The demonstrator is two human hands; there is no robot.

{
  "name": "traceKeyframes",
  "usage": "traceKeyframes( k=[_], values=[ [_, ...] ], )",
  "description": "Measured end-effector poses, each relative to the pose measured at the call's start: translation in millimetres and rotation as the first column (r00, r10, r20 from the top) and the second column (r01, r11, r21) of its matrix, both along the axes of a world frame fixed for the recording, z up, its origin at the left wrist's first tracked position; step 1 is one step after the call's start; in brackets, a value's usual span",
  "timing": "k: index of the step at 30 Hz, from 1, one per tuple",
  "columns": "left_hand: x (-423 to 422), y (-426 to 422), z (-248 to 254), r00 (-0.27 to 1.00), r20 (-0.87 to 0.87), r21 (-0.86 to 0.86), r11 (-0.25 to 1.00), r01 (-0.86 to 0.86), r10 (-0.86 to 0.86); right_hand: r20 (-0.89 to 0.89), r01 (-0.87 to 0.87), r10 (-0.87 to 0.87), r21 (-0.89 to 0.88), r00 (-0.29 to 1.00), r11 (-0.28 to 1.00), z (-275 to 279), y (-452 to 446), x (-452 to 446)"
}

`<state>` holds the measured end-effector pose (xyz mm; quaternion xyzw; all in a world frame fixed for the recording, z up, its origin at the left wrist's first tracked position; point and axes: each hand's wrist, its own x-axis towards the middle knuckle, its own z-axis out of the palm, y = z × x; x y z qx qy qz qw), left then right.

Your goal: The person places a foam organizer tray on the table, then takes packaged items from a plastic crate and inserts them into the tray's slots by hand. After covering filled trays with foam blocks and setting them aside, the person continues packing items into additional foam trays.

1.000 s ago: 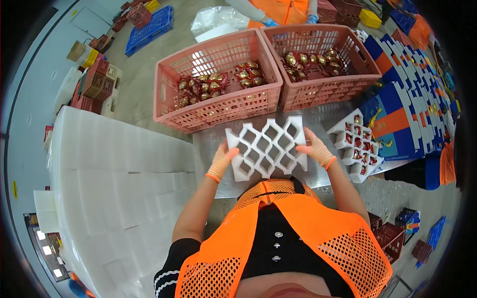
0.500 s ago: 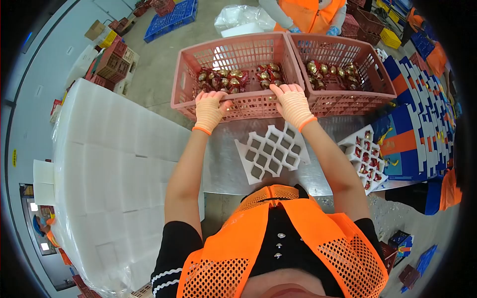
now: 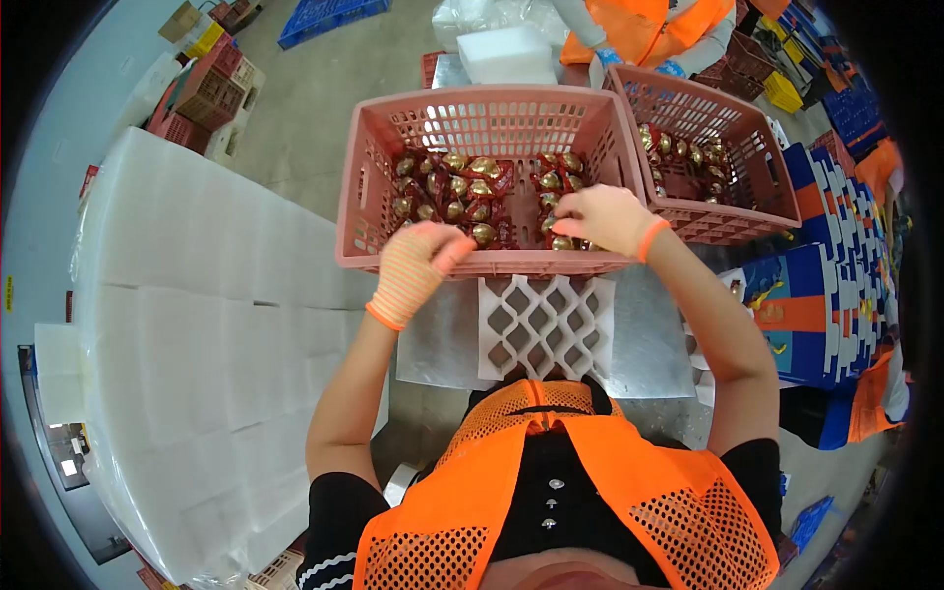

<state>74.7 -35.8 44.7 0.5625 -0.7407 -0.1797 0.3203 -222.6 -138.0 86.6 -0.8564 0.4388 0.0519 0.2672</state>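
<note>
A pink plastic crate (image 3: 511, 262) stands at the far side of the metal table, holding gold rounded items in red wrapping (image 3: 480, 187). My left hand (image 3: 415, 270), in a striped glove, is at its front rim. The thumb stands apart from bent fingers, whose tips are partly hidden. Over the crate's right part, my right hand (image 3: 612, 220) reaches down with curved fingers at the wrapped items; I see nothing lifted in it. Between my arms lies a white foam tray (image 3: 486, 324) with diamond-shaped cells, the metal showing through them.
A second pink crate (image 3: 728, 218) with similar items adjoins on the right. Behind it are a co-worker's gloved hands (image 3: 672, 69). Tall white foam stacks (image 3: 197, 344) flank the metal table (image 3: 433, 339) on the left. Blue-and-orange cartons (image 3: 798, 305) are piled on the right.
My right hand has left the crate's rim and moved inside over the items. The near crate sits closer and turned against the second one. The foam tray now lies straighter.
</note>
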Motion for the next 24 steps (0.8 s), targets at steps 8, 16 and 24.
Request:
traceKeyframes(
  k=[8, 16, 24],
  values=[
    [8, -36, 0, 0.942, 0.256, 0.102, 0.963, -0.248, 0.216, -0.588, -0.492, 0.727, 0.544, 0.354, 0.679, -190, -73, 70],
    [40, -53, 5, 0.970, 0.243, 0.432, 0.893, -0.125, 0.019, -0.415, -0.478, 0.531, 0.232, 0.739, 0.847, -107, -64, 62],
    [19, -122, -57, 0.220, 0.612, 0.767, 0.638, 0.068, -0.760, 0.407, 0.071, -0.213, 0.336, 0.889, 0.939, -1, -19, 25]
  ],
)
